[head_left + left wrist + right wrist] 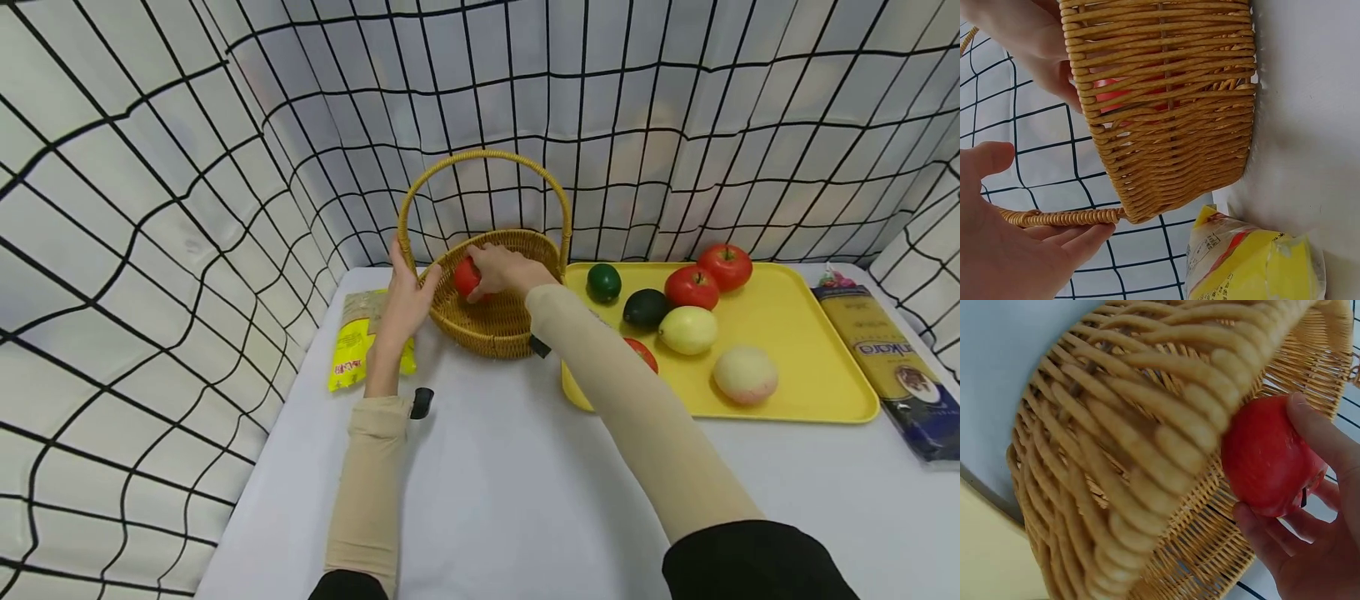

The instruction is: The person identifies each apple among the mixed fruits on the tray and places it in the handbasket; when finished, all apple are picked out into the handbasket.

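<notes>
Closest to me were the person's black upper sleeves (753, 567), giving way to beige lower sleeves (637, 408) stretched over a white table (495, 500). Off to the left a black net (142, 225) hung before pale cloth and ran on behind the table. Near the table's left edge lay a yellow packet (351, 357), partly hidden by the left arm. The left hand (405, 304) was at the left foot of the tall handle (483, 155) of a wicker basket (491, 343), its fingers nearly straight against the cane and its thumb spread well away, not clamped. The right hand (504, 268) reached down inside the basket, thumb and fingers curled around a red apple (1266, 456) near the left wall; whether the apple touched the bottom, I couldn't tell. The two hands were apart. Just right of the basket stood a yellow tray (817, 367) bearing a green fruit (603, 283), a dark avocado (646, 309), a lemon (688, 330), two whole red fruits (692, 287), a peach (745, 375) and another red piece (642, 355) half covered by the right sleeve. At the far right a gold-and-blue packet (892, 367) slanted beside the tray.
</notes>
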`<action>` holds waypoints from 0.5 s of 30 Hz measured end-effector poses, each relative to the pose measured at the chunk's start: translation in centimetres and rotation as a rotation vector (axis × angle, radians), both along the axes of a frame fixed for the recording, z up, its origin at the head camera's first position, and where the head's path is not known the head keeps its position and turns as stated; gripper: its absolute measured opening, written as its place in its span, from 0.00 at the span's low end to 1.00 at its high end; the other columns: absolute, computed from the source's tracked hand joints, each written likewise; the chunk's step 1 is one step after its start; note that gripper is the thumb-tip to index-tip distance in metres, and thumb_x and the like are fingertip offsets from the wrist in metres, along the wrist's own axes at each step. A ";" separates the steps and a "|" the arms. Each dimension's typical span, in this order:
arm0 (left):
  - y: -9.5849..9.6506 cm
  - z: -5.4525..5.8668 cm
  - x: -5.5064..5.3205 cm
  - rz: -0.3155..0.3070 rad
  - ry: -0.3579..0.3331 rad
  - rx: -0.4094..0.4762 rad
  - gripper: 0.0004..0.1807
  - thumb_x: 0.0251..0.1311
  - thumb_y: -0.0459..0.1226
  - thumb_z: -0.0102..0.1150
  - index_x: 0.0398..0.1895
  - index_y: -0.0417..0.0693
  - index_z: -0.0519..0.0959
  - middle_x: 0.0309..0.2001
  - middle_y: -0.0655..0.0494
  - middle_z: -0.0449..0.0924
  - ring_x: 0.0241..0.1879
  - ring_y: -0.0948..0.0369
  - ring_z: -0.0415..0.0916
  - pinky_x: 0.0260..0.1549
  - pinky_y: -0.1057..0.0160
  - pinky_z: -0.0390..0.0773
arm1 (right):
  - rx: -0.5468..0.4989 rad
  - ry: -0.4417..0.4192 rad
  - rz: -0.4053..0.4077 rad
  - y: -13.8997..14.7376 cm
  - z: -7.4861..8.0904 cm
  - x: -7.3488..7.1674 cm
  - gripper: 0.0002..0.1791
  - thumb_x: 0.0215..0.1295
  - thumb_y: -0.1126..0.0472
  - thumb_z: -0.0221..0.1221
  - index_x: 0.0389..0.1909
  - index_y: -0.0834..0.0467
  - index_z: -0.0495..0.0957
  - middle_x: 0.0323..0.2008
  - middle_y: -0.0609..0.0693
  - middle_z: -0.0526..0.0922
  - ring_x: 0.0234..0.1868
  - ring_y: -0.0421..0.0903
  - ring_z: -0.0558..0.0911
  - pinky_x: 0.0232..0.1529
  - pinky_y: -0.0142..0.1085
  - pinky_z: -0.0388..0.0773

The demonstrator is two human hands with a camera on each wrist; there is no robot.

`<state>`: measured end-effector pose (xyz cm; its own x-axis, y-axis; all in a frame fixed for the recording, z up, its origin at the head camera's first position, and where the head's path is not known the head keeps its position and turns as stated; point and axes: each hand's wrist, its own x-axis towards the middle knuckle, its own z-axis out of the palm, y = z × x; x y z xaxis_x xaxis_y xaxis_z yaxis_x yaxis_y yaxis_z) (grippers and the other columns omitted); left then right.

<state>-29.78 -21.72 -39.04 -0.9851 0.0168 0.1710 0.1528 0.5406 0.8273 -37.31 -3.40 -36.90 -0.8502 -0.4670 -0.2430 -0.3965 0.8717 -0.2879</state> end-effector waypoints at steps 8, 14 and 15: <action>0.7 -1.0 0.9 -0.001 -0.048 -0.006 0.50 0.77 0.54 0.45 0.82 0.58 0.22 0.84 0.39 0.36 0.83 0.44 0.44 0.80 0.42 0.52 | -0.027 -0.067 -0.037 0.5 -2.3 0.5 0.45 0.68 0.43 0.66 0.80 0.48 0.55 0.76 0.58 0.63 0.75 0.58 0.66 0.73 0.57 0.68; 0.2 0.0 0.4 0.017 -0.018 -0.010 0.50 0.77 0.55 0.46 0.82 0.61 0.22 0.84 0.41 0.35 0.83 0.43 0.43 0.80 0.40 0.52 | -0.023 0.008 -0.033 -0.4 -1.8 -0.2 0.45 0.69 0.38 0.62 0.81 0.46 0.54 0.80 0.58 0.58 0.79 0.59 0.59 0.73 0.60 0.67; 0.1 0.3 0.3 0.021 -0.012 -0.013 0.50 0.77 0.56 0.46 0.82 0.61 0.22 0.84 0.40 0.35 0.83 0.43 0.43 0.80 0.40 0.52 | -0.020 0.014 -0.033 -0.6 -1.7 -0.4 0.45 0.69 0.37 0.61 0.81 0.45 0.54 0.80 0.58 0.57 0.80 0.59 0.58 0.74 0.60 0.66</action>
